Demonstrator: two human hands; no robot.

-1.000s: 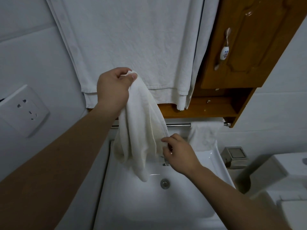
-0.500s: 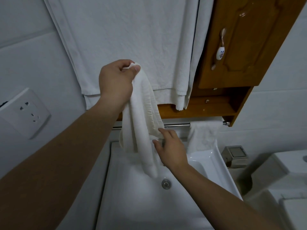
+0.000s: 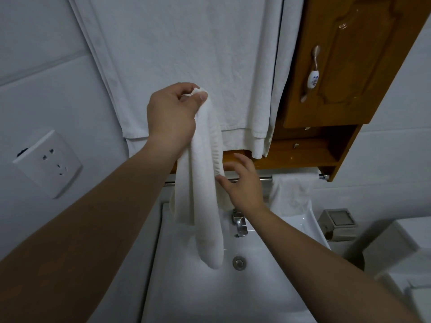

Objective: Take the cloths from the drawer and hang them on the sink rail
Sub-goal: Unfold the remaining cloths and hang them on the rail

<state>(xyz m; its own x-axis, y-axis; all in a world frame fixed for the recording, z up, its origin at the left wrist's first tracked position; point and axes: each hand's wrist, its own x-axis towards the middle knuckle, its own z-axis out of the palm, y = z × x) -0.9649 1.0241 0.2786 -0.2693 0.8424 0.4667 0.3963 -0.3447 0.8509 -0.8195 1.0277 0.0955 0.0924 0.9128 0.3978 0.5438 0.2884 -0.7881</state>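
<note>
While left fingers (image 3: 201,97) pinch cloth (image 3: 203,183) top, right fingers (image 3: 223,182) at its side.

- Dim and flat throughout, with a cool grey-blue cast over the white wall (image 3: 46,54).
- Soft, diffuse light from a source out of view; soft-edged shadows only.
- Deepest shade under the wooden cabinet (image 3: 349,66) and in the lower corners.
- Faint sheen on the sink (image 3: 198,299), a small bright glint on the tap (image 3: 240,223).
- Sharp enough at centre to show the ribbed weave of the cloth (image 3: 205,183); softer and smeared toward the edges.
- Strong wide-angle bending: wall joints and cabinet sides leaning outward at the corners.
</note>
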